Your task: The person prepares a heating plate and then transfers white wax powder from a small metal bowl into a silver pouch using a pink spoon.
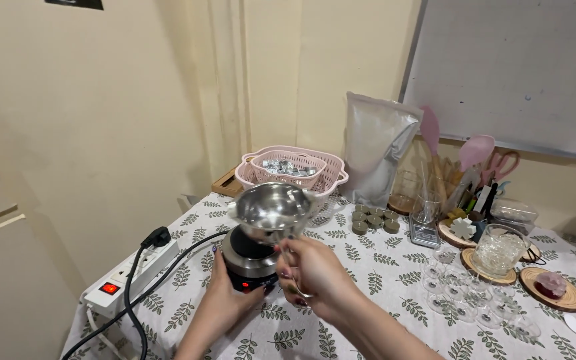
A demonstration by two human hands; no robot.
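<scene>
My right hand (315, 275) grips the handle of a shiny steel pouring pot (269, 208), holding it just above a small round black-and-silver electric hot plate (248, 260). My left hand (225, 288) rests against the hot plate's left front side, fingers around its body. The pot tilts slightly and its inside looks empty. A black cable (168, 267) runs from the hot plate toward a white power strip (128, 277) with a lit red switch.
A pink basket (321, 175) holding small silver items stands behind the pot. A silver foil bag (375, 150), round green pieces (373, 219), a small scale, utensils in a holder, a glass jar (499, 249), wooden coasters and several small clear glasses (465, 293) fill the right side of the leaf-patterned tablecloth (368, 267).
</scene>
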